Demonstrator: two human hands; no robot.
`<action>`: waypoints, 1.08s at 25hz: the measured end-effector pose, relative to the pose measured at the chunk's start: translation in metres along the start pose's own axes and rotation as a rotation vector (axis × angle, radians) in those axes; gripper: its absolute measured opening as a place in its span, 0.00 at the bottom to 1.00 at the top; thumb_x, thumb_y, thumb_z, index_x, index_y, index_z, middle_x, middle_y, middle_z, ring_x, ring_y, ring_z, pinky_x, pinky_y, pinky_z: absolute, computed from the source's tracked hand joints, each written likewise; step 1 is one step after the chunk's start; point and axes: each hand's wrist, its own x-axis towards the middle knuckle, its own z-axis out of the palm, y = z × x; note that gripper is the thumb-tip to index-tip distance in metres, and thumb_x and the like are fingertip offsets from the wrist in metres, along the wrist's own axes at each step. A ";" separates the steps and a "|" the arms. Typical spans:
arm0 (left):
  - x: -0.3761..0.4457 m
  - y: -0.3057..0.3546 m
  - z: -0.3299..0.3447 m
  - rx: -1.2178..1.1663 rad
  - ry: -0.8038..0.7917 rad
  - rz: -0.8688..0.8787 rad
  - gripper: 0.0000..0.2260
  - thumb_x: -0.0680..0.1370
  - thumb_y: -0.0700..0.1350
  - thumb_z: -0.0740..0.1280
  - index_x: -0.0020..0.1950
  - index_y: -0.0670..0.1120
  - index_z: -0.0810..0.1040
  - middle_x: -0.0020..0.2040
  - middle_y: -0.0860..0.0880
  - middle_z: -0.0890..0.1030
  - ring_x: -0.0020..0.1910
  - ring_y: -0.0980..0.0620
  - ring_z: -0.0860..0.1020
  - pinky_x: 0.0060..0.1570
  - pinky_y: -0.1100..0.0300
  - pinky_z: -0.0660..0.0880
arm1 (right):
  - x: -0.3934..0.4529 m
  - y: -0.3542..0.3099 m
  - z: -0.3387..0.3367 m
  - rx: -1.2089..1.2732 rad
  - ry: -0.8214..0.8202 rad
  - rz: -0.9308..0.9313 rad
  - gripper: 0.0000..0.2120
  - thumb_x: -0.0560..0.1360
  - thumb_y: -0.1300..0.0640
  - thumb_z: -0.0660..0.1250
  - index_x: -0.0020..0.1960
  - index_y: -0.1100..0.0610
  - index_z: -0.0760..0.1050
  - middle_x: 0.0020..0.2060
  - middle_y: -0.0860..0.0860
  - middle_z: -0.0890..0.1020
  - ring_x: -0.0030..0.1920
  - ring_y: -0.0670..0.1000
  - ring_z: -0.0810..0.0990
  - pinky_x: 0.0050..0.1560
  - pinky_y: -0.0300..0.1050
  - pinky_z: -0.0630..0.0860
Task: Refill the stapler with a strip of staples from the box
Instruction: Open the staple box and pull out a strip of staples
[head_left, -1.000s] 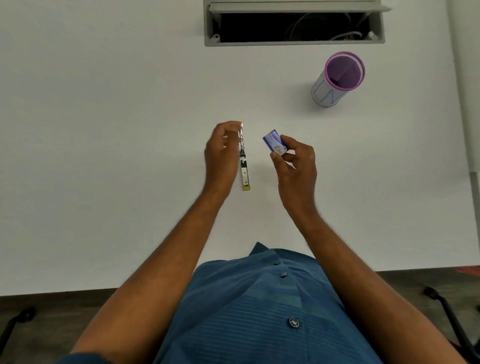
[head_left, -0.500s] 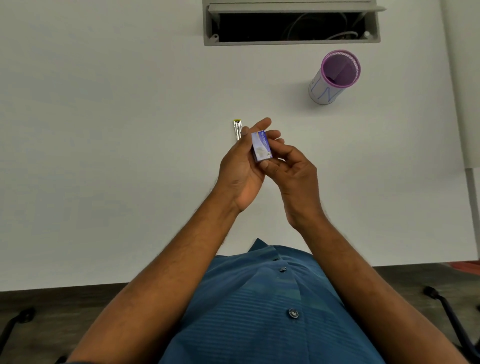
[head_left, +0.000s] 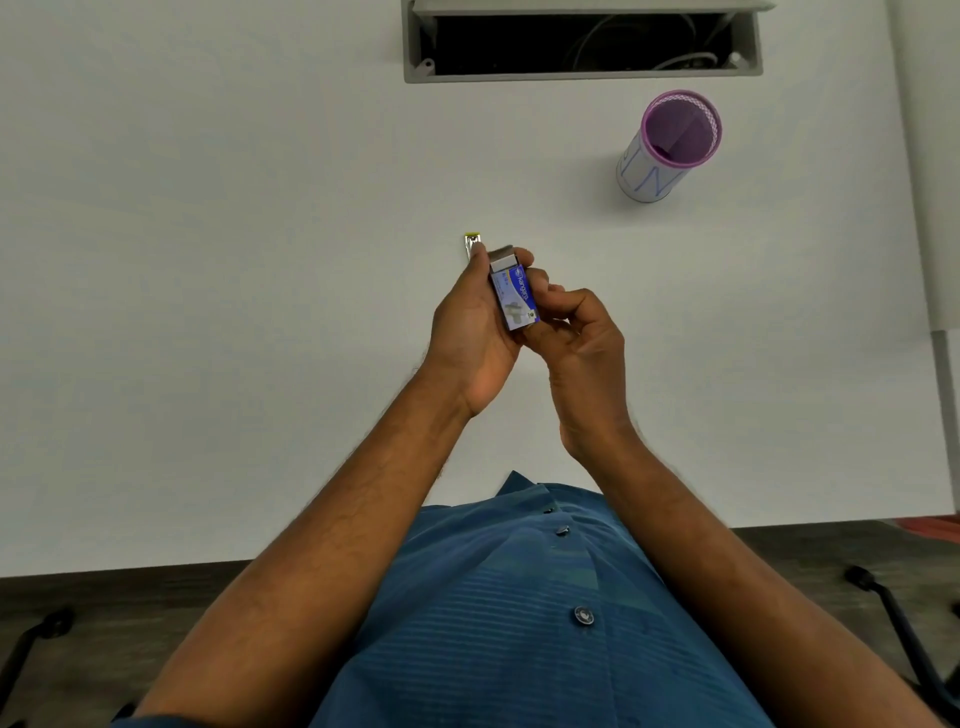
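Both hands raised together above the tabletop (head_left: 208, 312); box (head_left: 514, 296) between them, a small blue-and-white carton, its grey inner tray slid partly out at the far end. Left hand (head_left: 467, 332) curled round the box from the left, fingertips wrapped over the far end by the tray; right hand (head_left: 582, 343) curled at the near right corner, thumb and fingers pinching the sleeve. Stapler (head_left: 471, 243) on the tabletop just beyond the left hand, only its metal tip with a yellow end showing, the rest hidden behind the hand; impossible to tell from here whether open. Purple-rimmed cup (head_left: 670, 145) well apart to the far right; open cable hatch (head_left: 582, 44) at the far edge.

Probably mid-step: opening the box to reach a strip. Box likely light and thin-walled, easily crushed; best held by the sleeve's long sides, tray pushed from the near end. Strip itself not yet visible; probably stiff but brittle, prone to snapping along the glued seams if bent, small and smooth enough to slip; best pinched lightly along the long sides near the middle, kept straight. Risk of the tray sliding fully out and spilling the strips.
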 end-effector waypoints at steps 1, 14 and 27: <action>0.000 0.002 0.000 0.022 0.015 -0.002 0.22 0.86 0.56 0.50 0.54 0.43 0.77 0.40 0.45 0.80 0.42 0.51 0.81 0.52 0.56 0.78 | -0.002 0.000 0.000 -0.061 -0.009 -0.025 0.11 0.77 0.64 0.72 0.58 0.56 0.80 0.53 0.48 0.85 0.54 0.48 0.84 0.57 0.48 0.82; -0.009 -0.012 0.000 0.162 0.222 -0.123 0.19 0.85 0.59 0.55 0.54 0.50 0.81 0.38 0.51 0.86 0.35 0.54 0.85 0.34 0.57 0.81 | 0.009 -0.032 -0.012 -0.910 -0.114 -0.499 0.11 0.82 0.51 0.66 0.62 0.49 0.80 0.52 0.43 0.73 0.45 0.38 0.71 0.42 0.26 0.66; -0.010 -0.019 -0.004 0.296 0.273 -0.150 0.20 0.85 0.59 0.54 0.48 0.51 0.81 0.33 0.51 0.84 0.33 0.52 0.82 0.37 0.56 0.81 | 0.020 -0.039 -0.015 -1.064 -0.235 -0.343 0.10 0.80 0.47 0.68 0.60 0.44 0.82 0.51 0.43 0.77 0.45 0.40 0.70 0.41 0.27 0.62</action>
